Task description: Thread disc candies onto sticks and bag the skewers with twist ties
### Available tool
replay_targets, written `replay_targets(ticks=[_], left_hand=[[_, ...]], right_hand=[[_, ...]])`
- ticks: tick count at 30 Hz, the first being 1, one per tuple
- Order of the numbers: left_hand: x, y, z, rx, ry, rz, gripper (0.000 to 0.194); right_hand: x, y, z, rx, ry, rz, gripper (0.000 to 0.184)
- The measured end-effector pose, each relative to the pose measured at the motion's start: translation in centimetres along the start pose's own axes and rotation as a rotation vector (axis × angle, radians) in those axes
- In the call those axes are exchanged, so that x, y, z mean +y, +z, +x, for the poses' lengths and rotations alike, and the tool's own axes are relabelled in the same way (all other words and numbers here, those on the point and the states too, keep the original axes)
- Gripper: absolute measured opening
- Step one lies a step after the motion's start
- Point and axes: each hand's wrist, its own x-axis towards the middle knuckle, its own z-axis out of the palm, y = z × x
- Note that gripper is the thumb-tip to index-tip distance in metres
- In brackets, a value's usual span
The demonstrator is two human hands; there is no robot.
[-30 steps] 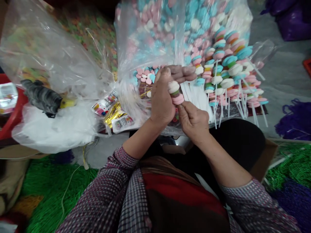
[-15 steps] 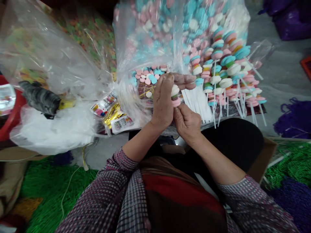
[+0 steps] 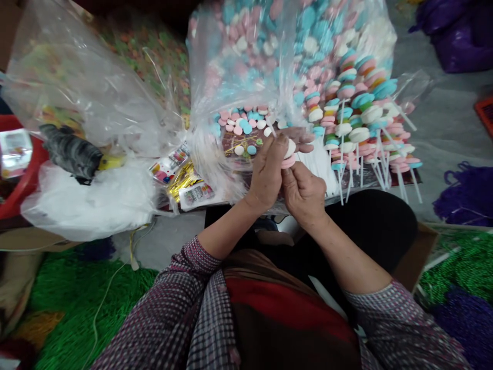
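Observation:
My left hand [image 3: 269, 169] is wrapped round the upper part of a candy skewer, its thumb in front and its fingers reaching behind. A white disc [image 3: 289, 149] and a pink disc [image 3: 288, 161] of the skewer show between my hands; the rest is covered. Above the left thumb pokes out a short white piece [image 3: 271, 127] like a stick end. Just under the pink disc, my right hand [image 3: 306, 195] is closed in a pinch on the skewer's lower end, which its fingers hide. Behind my hands lie loose pink, blue and white candy discs [image 3: 242, 125].
Finished-looking candy skewers [image 3: 362, 118] are piled at the right, beside white sticks [image 3: 321, 159]. Large clear bags of candy [image 3: 239, 56] stand behind. Gold twist ties [image 3: 185, 180] and printed labels [image 3: 197, 195] lie left of my hands, near a dark striped bundle [image 3: 71, 151].
Both hands have shifted slightly right with the skewer. My left thumb and fingers have come over more of it, and a white stick-like end now shows above the thumb.

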Motion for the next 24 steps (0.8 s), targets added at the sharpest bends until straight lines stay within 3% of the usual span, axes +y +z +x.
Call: replay_targets(ticks=[5, 8, 17, 24], left_hand=[[-0.2, -1.0, 0.9, 0.049, -0.113, 0.029, 0.043], [-0.5, -1.8, 1.5, 0.067, -0.127, 0.02, 0.034], [-0.7, -2.9, 2.2, 0.148, -0.161, -0.09, 0.019], [-1.5, -4.0, 2.1, 0.132, -0.095, -0.034, 0.019]], right_hand=[[0.3, -0.6, 0.4, -0.124, 0.208, 0.235, 0.044], [0.6, -0.6, 0.5, -0.206, 0.27, 0.356, 0.047], [1.6, 0.2, 0.4, -0.27, 0.103, 0.145, 0.045], [1.6, 1.0, 0.2, -0.361, 0.21, 0.286, 0.049]])
